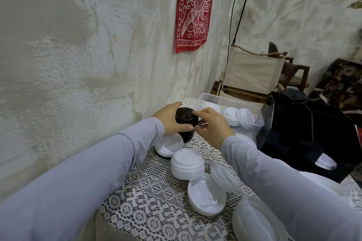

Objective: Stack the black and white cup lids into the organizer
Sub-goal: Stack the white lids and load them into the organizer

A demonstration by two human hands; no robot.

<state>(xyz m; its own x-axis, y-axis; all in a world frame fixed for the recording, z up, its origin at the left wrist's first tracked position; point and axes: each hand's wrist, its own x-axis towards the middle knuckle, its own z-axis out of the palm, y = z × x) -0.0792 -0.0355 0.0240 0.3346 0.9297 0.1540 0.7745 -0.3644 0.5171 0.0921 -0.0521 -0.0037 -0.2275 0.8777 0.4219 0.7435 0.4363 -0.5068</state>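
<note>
nearest us, on the lace tablecloth (148,191), the white lids (187,163) lie in loose short stacks, some upturned, one leaning; those can wait. just beyond them our left hand (170,120) wraps a stack of black lids (186,121), fingers curled over its far side and thumb across the near side. our right hand (212,126) pinches the same stack from the right, fingertips on its top rim. the stack tilts, and we cannot tell whether it is lifted clear or resting on the white lids below it.

we judge the step in hand to be squaring this black stack before carrying it over. to do it well we should press the lids together until they nest evenly, support the bottom lid so none slips out, and bring the stack upright before moving.

the path runs right, past the clear bin (229,107) that holds more white lids, to the black organizer (313,133). what looks like a column of black lids (292,96) stands in its far compartment, so ours should be lowered straight onto it, not dropped. a single white lid (325,160) shows in the near slot, so we should keep the colours apart.
</note>
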